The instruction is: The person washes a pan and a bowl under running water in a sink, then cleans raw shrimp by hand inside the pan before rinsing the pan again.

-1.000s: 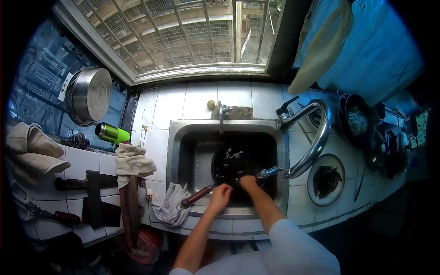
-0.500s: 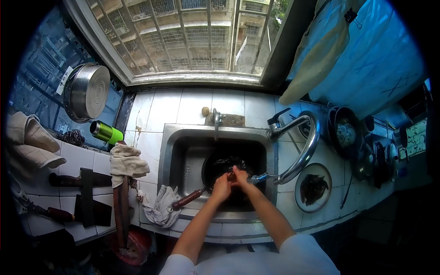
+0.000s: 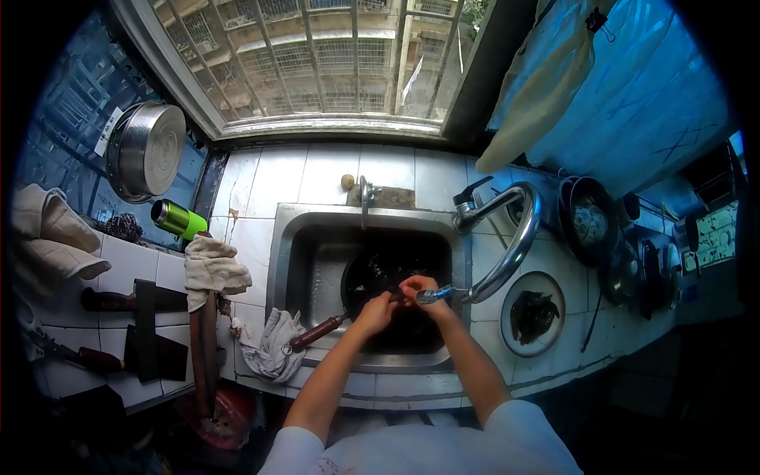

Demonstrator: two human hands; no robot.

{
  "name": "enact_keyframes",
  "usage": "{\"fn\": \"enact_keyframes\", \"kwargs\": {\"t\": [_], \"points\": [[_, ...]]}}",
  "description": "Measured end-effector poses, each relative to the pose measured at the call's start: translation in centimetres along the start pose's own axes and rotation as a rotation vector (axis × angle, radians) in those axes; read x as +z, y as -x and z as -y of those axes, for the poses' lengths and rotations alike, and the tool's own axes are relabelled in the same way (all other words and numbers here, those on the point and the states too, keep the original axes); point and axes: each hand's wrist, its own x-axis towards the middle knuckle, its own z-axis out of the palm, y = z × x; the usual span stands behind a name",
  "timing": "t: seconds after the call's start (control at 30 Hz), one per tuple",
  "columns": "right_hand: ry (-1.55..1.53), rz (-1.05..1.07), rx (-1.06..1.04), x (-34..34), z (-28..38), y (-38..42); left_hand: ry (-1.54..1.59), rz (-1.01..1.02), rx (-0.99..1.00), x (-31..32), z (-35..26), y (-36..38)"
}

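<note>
Over a dark pan point(image 3: 360, 273) set in the metal sink point(image 3: 279, 265), my left hand point(image 3: 377, 311) and my right hand point(image 3: 421, 291) are close together. The fingers of both are closed in a pinch, and whatever they hold is too dark and small to make out. Dark contents with a few light flecks show in the pan. Its brown wooden handle point(image 3: 318, 333) juts over the sink's front left rim. The tap's spout tip point(image 3: 433, 294) comes right up to my right hand.
A curved tap point(image 3: 529, 237) arches over the sink's right side. To its right lies a plate point(image 3: 556, 332) of dark, wrinkled pieces. Rags point(image 3: 273, 346), cleavers point(image 3: 162, 356) and a green bottle point(image 3: 180, 220) lie at the left. Pans point(image 3: 590, 218) stand at the far right.
My hands have drawn slightly apart and shifted within the sink; more of the pan's inside shows. The whole view has moved slightly with my head.
</note>
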Motion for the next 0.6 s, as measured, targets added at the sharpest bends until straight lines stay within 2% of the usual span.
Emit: {"fn": "enact_keyframes", "kwargs": {"t": [0.03,0.1,0.13,0.17,0.23,0.27,0.33,0.5,0.53,0.6], "points": [[0.266,0.014,-0.218,-0.4,-1.0,-0.6,-0.033,-0.005,0.021,-0.3,-0.3,0.3],[0.543,-0.083,-0.546,0.2,0.1,0.5,-0.043,-0.007,0.022,-0.7,-0.5,0.5],[0.744,-0.115,-0.646,0.3,1.1,1.6,-0.058,-0.001,0.039,-0.9,-0.4,0.6],[0.743,-0.112,-0.643,0.5,2.1,2.3,-0.071,0.006,0.058,-1.0,-0.3,0.6],[0.779,0.076,-0.545,0.7,3.6,3.1,-0.068,-0.003,0.089,-1.6,-0.9,0.9],[0.779,0.06,-0.613,0.9,4.1,3.5,-0.046,0.004,0.056,-1.8,-1.2,1.0],[0.738,0.059,-0.589,0.9,3.8,3.2,-0.023,0.009,0.027,-2.3,-1.8,1.2],[0.545,0.074,-0.448,0.8,4.5,3.5,0.021,0.032,0.168,-2.7,-2.5,1.4],[0.53,0.07,-0.483,0.6,4.6,3.5,0.038,0.019,0.214,-2.8,-2.5,1.5],[0.499,0.077,-0.452,0.5,4.7,3.6,0.064,0.036,0.206,-3.0,-2.8,1.8]]}}
